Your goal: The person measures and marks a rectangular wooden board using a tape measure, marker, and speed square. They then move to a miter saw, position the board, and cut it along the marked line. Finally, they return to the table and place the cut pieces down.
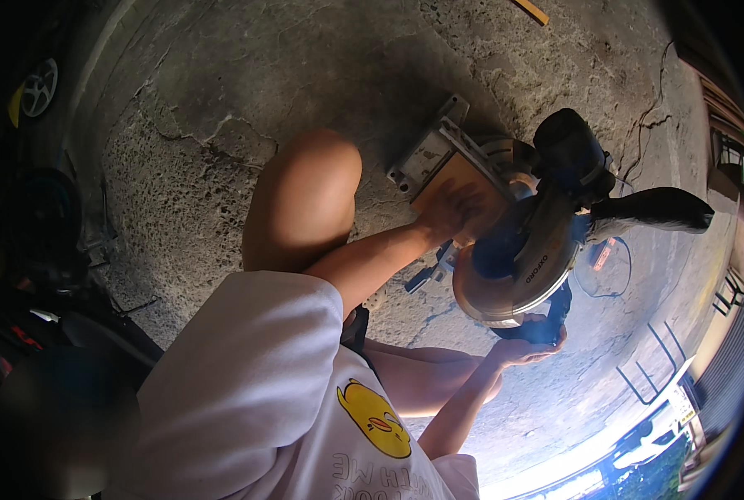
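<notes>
A miter saw (518, 275) with a black motor housing and black dust bag (664, 208) stands on the concrete floor. My left hand (459, 208) lies with fingers spread on a flat tan board (434, 179) on the saw's metal bed, left of the blade housing. My right hand (534, 348) is wrapped round the black saw handle (555, 321) at the lower end of the housing. The blade looks blurred, and the board's edge by it is hidden.
I squat on rough concrete (180, 125), my left knee (305, 183) beside the saw. A wooden strip (530, 10) lies at the top. Dark vehicle parts (47, 217) stand at the left; a metal rack (651, 367) and a loop of cord (605, 292) are at the right.
</notes>
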Available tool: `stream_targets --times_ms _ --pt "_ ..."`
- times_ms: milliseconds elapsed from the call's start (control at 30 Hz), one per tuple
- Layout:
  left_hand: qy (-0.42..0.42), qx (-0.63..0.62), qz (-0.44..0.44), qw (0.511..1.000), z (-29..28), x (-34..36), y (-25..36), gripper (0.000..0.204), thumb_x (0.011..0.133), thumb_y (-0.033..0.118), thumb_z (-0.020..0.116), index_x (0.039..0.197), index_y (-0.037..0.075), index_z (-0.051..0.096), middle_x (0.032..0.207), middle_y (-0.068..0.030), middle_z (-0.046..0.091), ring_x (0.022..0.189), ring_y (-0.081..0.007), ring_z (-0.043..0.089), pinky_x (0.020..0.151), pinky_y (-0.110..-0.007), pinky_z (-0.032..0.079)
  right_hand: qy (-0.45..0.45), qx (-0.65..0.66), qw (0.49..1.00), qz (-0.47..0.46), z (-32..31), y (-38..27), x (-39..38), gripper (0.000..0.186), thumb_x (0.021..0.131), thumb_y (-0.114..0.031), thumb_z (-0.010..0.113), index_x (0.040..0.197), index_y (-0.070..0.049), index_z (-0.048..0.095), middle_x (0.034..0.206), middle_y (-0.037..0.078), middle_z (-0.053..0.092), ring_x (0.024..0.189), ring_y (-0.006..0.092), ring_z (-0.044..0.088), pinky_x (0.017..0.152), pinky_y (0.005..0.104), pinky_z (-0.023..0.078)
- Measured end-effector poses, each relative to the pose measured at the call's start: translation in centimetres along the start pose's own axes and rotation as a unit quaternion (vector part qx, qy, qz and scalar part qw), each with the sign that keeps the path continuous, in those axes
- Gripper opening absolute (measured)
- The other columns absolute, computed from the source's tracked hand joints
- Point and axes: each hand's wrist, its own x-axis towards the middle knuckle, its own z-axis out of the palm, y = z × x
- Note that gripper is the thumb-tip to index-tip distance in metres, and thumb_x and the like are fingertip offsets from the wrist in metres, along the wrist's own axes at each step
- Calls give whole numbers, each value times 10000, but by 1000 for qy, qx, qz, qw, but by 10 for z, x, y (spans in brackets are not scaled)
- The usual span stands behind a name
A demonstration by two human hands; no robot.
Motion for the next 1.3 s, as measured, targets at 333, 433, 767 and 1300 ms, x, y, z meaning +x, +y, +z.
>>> stream_targets --times_ms 333,433,767,1300 --pt "-5 15 8 1000 0 1 -1 554 911 253 502 1461 213 446 1553 -17 352 1462 -257 259 1172 -566 187 -21 59 996 65 -4 7 -5 629 1044 -562 163 1181 -84 548 1089 72 511 982 185 554 769 285 540" --pt "-16 24 8 1000 -5 1 -1 568 919 258 491 1480 210 417 1570 -17 328 1469 -259 249 1176 -564 171 -15 61 996 70 -3 3 -6 625 1045 -557 166 1185 -81 546 1095 73 511 990 187 558 784 284 548" --pt "-34 46 8 998 -7 2 0 581 930 250 488 1500 207 381 1588 -27 299 1476 -257 234 1184 -549 151 -31 26 999 -35 0 0 -1 567 1057 -519 188 1194 -42 462 859 113 577 647 147 590 546 219 514" --pt "49 -11 -2 999 18 2 -2 545 883 214 546 1424 192 485 1523 -32 386 1433 -261 306 1162 -554 226 -2 36 999 4 2 0 -5 578 1064 -498 192 1184 -38 521 1001 99 560 752 168 596 601 238 523"
